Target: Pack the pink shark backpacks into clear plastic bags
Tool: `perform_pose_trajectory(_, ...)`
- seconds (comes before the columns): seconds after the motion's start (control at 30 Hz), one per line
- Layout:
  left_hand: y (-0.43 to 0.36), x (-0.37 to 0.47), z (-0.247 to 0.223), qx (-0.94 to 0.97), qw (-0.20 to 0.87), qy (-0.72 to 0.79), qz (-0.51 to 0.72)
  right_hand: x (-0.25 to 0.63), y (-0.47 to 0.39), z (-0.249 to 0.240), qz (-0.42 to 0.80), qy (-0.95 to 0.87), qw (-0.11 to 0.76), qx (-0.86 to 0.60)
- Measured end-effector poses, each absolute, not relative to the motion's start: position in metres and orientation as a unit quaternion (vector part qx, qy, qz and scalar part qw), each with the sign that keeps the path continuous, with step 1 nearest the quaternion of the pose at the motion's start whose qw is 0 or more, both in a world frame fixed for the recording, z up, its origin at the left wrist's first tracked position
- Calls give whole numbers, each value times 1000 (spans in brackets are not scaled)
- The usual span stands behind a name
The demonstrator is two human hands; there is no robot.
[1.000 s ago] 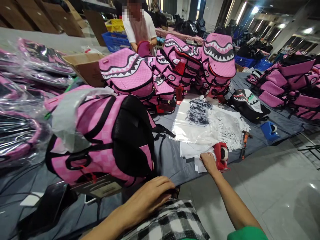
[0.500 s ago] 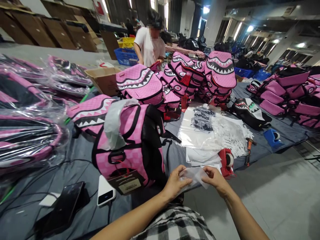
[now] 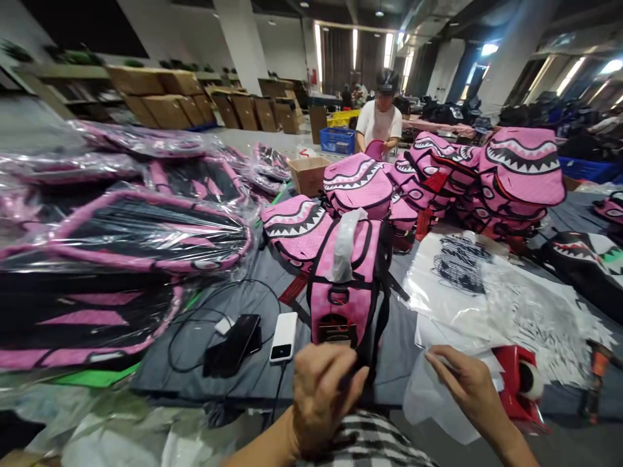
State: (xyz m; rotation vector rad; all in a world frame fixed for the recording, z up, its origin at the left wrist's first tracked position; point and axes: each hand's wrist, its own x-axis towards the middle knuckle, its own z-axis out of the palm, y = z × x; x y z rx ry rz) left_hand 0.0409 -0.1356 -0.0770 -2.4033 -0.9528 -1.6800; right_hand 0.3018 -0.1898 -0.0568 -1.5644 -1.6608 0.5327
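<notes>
A pink checkered backpack [image 3: 321, 305] stands upright on the dark cloth-covered table, with white wrap round its top handle and a tag on its front. My left hand [image 3: 324, 395] is raised just before the backpack, its fingers curled and blurred; what it holds, if anything, is hidden. To the right, my right hand [image 3: 464, 383] pinches a translucent plastic sheet [image 3: 433, 402] that hangs below its fingers. A red tape dispenser [image 3: 511, 370] stands right beside that hand.
Plastic-wrapped pink bags [image 3: 146, 227] pile up at the left. A power bank [image 3: 283, 337] and a black phone [image 3: 233, 344] lie near the front edge. More pink backpacks [image 3: 525, 162] stand behind. Clear bags [image 3: 452, 279] lie at the right; a person [image 3: 379, 117] stands across the table.
The view has turned left. My hands have moved apart. The plastic sheet, between both hands before, now hangs from my right hand, opened out more. My left hand has risen before the backpack.
</notes>
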Motion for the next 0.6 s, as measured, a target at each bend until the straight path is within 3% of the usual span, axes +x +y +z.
perform_pose_trajectory(0.1, -127, 35, -70, -703, 72, -475, -525, 282, -178, -44, 230, -740, 287, -563)
perform_pose_trajectory(0.2, -121, 35, -69, -697, -14, -485, -527, 273, -166, -30, 219, -773, 235, -547)
perform_pose_trajectory(0.33, -111, 14, -51, -618, -324, -456, -552, 278, -148, -6, 199, -773, 245, -550)
perform_pose_trajectory(0.47, -89, -16, -17, -412, -638, -429, -489, 258, -139, 3, 204, -788, 253, -523)
perform_pose_trajectory(0.53, -78, -20, 2, -327, -733, -397, -445, 231, -137, -2, 208, -811, 223, -499)
perform_pose_trajectory(0.6, -74, -15, 18, -311, -758, -365, -442, 202, -132, -8, 162, -841, 191, -479)
